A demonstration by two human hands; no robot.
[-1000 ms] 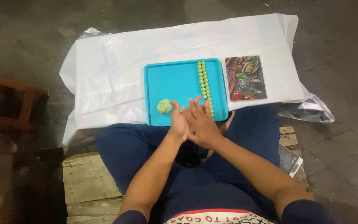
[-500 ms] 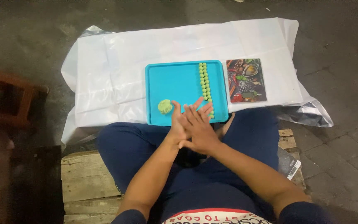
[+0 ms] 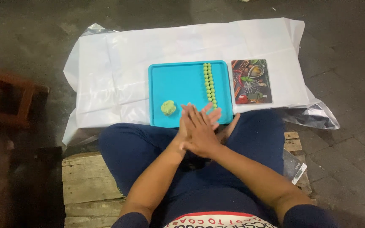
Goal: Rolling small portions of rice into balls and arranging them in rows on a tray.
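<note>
The person sits cross-legged in dark blue trousers on a wooden pallet [image 3: 85, 177], palms pressed flat together at the middle of the view. The right hand [image 3: 201, 133] lies over the left hand [image 3: 183, 126], fingers straight; whether anything is caught in the grip between the palms cannot be told.

Just beyond the fingertips, at 12 o'clock, a turquoise tray [image 3: 178, 84] rests on a white plastic sheet [image 3: 115, 67] spread over the dark, rough floor [image 3: 30, 33]. A lump of green dough [image 3: 168, 107] sits at the tray's near edge, at 11 o'clock from the hands. A double line of small green dough balls [image 3: 209, 82] runs down the tray's right part.

At 1 o'clock, just beside the tray, lies a rectangular board with a picture of spices [image 3: 251, 81]. A reddish wooden stool [image 3: 13, 101] stands at 9 o'clock, blurred.
</note>
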